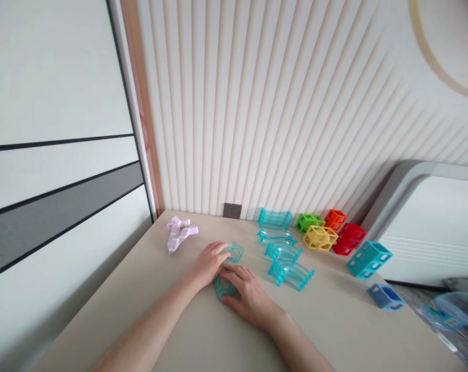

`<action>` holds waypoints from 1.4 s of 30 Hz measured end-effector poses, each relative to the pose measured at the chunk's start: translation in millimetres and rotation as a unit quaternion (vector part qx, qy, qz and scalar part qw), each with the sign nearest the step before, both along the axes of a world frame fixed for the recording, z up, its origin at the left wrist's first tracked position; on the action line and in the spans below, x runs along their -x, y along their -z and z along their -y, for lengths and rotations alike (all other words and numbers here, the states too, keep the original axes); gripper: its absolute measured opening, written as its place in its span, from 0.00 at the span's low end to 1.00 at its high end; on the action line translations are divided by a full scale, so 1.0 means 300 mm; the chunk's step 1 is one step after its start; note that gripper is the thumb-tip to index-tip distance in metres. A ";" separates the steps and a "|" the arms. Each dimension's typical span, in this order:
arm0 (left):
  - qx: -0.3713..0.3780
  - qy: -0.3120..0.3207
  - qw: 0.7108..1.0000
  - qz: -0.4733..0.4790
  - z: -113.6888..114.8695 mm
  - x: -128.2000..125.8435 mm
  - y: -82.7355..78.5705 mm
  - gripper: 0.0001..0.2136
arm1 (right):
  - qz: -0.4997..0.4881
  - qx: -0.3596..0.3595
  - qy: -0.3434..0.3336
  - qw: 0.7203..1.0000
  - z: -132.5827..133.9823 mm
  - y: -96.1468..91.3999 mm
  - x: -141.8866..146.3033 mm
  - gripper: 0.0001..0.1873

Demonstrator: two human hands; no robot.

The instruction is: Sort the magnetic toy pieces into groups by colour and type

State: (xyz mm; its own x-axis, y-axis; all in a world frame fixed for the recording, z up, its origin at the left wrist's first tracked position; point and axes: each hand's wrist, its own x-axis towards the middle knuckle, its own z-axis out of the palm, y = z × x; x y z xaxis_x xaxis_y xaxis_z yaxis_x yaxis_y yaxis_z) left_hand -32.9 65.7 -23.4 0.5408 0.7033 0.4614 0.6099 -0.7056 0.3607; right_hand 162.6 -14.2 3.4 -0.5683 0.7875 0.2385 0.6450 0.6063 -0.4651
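Your left hand (209,263) and right hand (249,294) were together over two turquoise track pieces.

Both hands were half closed. The fingers of the left hand (217,252) lay on one curved track piece (236,252), and the right hand covered a second curved track piece (223,288), but I cannot tell if they really gripped them, or if the pieces were joined. Just to the right, four clear track pieces (283,252) lay on the surface (327,330). Farther right stood colored lattice blocks (320,237), and on the left lay a lilac zigzag piece (179,233).
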 end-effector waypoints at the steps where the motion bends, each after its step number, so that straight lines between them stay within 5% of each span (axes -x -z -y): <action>1: 0.013 0.001 1.000 0.011 0.000 0.001 0.001 0.12 | -0.005 0.008 0.000 1.000 -0.001 0.002 0.005 0.26; 7: 0.101 -0.011 0.984 0.146 -0.005 0.004 0.008 0.03 | -0.038 -0.005 -0.013 0.999 -0.005 0.014 0.015 0.33; 11: 0.131 -0.056 0.960 0.241 -0.005 -0.013 0.013 0.07 | -0.135 -0.062 0.052 0.988 -0.021 0.028 0.000 0.30; 17: 0.208 -0.053 0.904 0.370 0.032 -0.064 0.001 0.14 | -0.291 -0.126 0.197 0.928 -0.063 0.050 -0.024 0.23; 23: 0.322 0.039 0.813 0.484 0.092 -0.108 -0.033 0.13 | -0.380 -0.101 0.241 0.887 -0.080 0.059 -0.013 0.21; 35: 0.352 0.136 0.820 0.431 0.139 -0.111 -0.072 0.13 | -0.415 -0.051 0.209 0.884 -0.080 0.073 -0.002 0.25; 42: 0.343 0.156 0.822 0.428 0.150 -0.092 -0.098 0.19 | -0.382 -0.083 0.186 0.901 -0.070 0.062 -0.008 0.23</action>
